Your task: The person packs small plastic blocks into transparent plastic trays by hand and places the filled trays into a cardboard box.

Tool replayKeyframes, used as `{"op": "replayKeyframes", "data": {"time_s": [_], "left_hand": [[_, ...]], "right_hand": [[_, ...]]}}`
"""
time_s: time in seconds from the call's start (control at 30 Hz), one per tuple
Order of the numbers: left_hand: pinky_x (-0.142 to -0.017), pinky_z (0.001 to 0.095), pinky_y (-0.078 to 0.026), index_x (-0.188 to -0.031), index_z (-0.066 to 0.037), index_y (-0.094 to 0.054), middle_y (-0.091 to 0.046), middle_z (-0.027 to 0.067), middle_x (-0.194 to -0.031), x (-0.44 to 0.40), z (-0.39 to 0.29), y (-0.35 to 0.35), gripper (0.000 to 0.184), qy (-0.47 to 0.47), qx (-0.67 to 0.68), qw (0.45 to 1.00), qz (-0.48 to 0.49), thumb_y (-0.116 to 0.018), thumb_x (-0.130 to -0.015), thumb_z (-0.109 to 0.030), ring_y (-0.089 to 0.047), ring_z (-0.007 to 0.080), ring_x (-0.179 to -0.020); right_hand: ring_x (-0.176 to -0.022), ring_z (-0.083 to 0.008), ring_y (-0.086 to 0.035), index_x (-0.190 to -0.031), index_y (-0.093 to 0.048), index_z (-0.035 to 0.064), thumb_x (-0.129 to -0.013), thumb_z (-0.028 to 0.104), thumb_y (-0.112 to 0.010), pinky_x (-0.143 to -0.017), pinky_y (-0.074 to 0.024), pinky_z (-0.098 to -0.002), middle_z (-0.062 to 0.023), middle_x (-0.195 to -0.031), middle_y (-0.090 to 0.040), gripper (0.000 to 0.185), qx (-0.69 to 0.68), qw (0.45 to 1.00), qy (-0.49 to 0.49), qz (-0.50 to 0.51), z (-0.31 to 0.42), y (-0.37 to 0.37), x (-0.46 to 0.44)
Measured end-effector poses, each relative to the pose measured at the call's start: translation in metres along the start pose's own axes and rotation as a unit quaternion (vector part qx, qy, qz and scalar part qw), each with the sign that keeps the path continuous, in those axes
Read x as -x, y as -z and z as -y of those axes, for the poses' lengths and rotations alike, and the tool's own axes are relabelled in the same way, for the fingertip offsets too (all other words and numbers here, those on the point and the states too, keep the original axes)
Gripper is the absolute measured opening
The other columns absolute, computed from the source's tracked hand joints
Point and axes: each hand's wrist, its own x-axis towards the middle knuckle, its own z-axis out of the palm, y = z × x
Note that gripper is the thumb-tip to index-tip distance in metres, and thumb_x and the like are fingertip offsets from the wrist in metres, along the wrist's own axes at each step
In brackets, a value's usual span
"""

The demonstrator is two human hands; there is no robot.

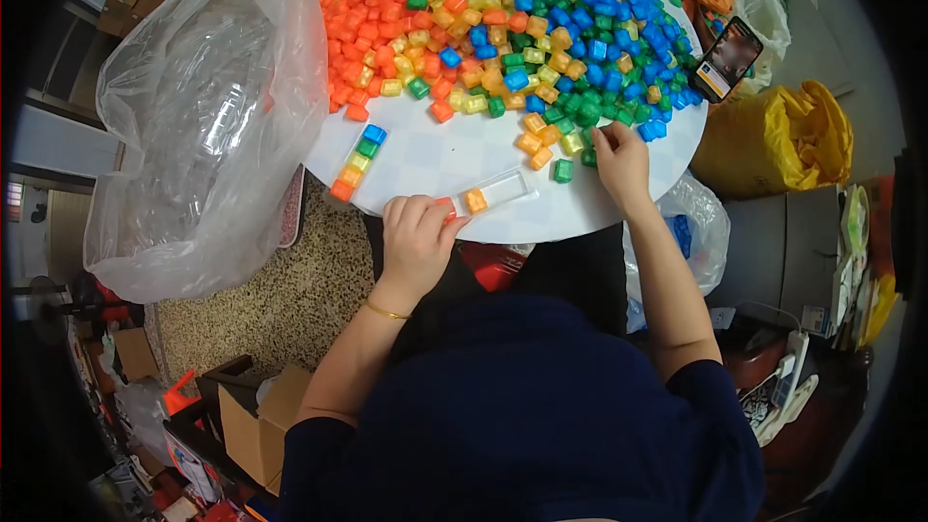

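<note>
My left hand (pixel 418 237) is closed around the left end of a clear plastic tray (pixel 505 189) near the table's front edge. A red cube shows by its fingertips, and an orange cube (pixel 475 200) lies inside the tray. My right hand (pixel 620 162) has its fingers pinched at the green cubes (pixel 588 108); whatever is between the fingertips is hidden. A green cube (pixel 563 171) lies just left of it. Further left, a filled tray (pixel 359 162) holds a row of blue, green, yellow, orange and red cubes.
A big pile of red cubes (pixel 372 0), yellow and blue ones covers the back of the round white table (pixel 416 155). A large clear bag (pixel 208 116) stands left, a phone (pixel 729 59) at the right edge, and a yellow sack (pixel 773 140) beyond it.
</note>
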Motion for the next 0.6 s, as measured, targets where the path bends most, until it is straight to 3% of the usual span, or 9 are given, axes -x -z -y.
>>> {"op": "replayKeyframes", "data": {"time_s": [0.03,0.1,0.23,0.3,0.37,0.4,0.5,0.6], "left_hand": [[-0.072,0.0357,-0.038,-0.089,-0.006,-0.066,-0.054,0.0041,-0.078,0.001,-0.001,-0.002,0.019,-0.003,-0.020,1.000,-0.005,-0.073,-0.072,-0.013,-0.051,0.0235,-0.076],[-0.072,0.0358,-0.038,-0.090,-0.006,-0.066,-0.053,0.0037,-0.077,0.001,-0.003,-0.005,0.020,-0.012,-0.035,0.999,-0.006,-0.073,-0.072,-0.013,-0.051,0.0232,-0.075],[-0.075,0.0371,-0.037,-0.100,-0.007,-0.065,-0.053,0.0040,-0.085,0.011,-0.001,-0.006,0.028,-0.022,-0.060,0.998,0.004,-0.072,-0.074,-0.017,-0.049,0.0230,-0.080],[-0.078,0.0392,-0.037,-0.103,-0.007,-0.064,-0.053,0.0050,-0.091,0.013,-0.001,-0.002,0.031,-0.028,-0.064,0.997,0.010,-0.072,-0.076,-0.019,-0.049,0.0238,-0.084],[-0.089,0.0464,-0.035,-0.113,-0.006,-0.061,-0.053,0.0109,-0.108,0.005,-0.004,0.009,0.038,-0.029,-0.103,0.994,0.027,-0.069,-0.077,-0.018,-0.049,0.0284,-0.099],[-0.089,0.0464,-0.035,-0.113,-0.006,-0.061,-0.053,0.0109,-0.108,-0.001,-0.006,0.012,0.038,-0.028,-0.105,0.994,0.026,-0.069,-0.077,-0.018,-0.049,0.0284,-0.099],[-0.105,0.0521,-0.025,-0.126,-0.004,-0.049,-0.043,0.0217,-0.130,-0.021,-0.013,0.003,0.049,-0.002,-0.091,0.993,0.080,-0.064,-0.080,-0.014,-0.041,0.0392,-0.120],[-0.104,0.0530,-0.028,-0.123,-0.001,-0.049,-0.043,0.0226,-0.130,-0.012,0.007,-0.028,0.047,0.000,-0.046,0.992,0.119,-0.062,-0.080,-0.012,-0.044,0.0380,-0.118]], "right_hand": [[-0.073,-0.0258,-0.060,-0.098,-0.059,-0.0024,-0.084,0.019,-0.065,-0.066,-0.0479,-0.0360,-0.0117,-0.080,-0.063,0.026,0.000,1.000,0.000,0.002,0.001,-0.001,0.002],[-0.076,-0.0278,-0.060,-0.096,-0.058,-0.0031,-0.083,0.023,-0.065,-0.068,-0.0483,-0.0366,-0.0139,-0.084,-0.063,0.030,0.156,0.981,0.104,-0.053,0.006,-0.002,0.006],[-0.081,-0.0327,-0.060,-0.096,-0.057,-0.0028,-0.080,0.025,-0.067,-0.070,-0.0485,-0.0383,-0.0166,-0.088,-0.061,0.034,0.092,0.976,0.145,-0.131,0.026,-0.005,0.020],[-0.086,-0.0367,-0.058,-0.097,-0.056,-0.0019,-0.076,0.026,-0.070,-0.074,-0.0480,-0.0417,-0.0189,-0.094,-0.061,0.038,0.133,0.979,0.142,-0.067,0.033,-0.008,0.022],[-0.086,-0.0378,-0.058,-0.098,-0.056,-0.0019,-0.075,0.026,-0.070,-0.075,-0.0476,-0.0432,-0.0188,-0.094,-0.061,0.039,0.130,0.981,0.136,-0.058,0.030,-0.008,0.018],[-0.087,-0.0390,-0.058,-0.099,-0.055,-0.0018,-0.074,0.025,-0.070,-0.076,-0.0472,-0.0447,-0.0187,-0.094,-0.061,0.039,0.127,0.982,0.130,-0.048,0.029,-0.008,0.017],[-0.084,-0.0353,-0.059,-0.102,-0.056,-0.0013,-0.074,0.023,-0.070,-0.074,-0.0478,-0.0422,-0.0173,-0.094,-0.062,0.040,0.144,0.978,0.142,-0.052,0.025,-0.009,0.015],[-0.079,-0.0309,-0.059,-0.106,-0.058,0.0005,-0.072,0.021,-0.072,-0.071,-0.0480,-0.0383,-0.0152,-0.092,-0.062,0.042,0.038,0.972,0.189,-0.135,0.028,-0.014,0.023]]}}
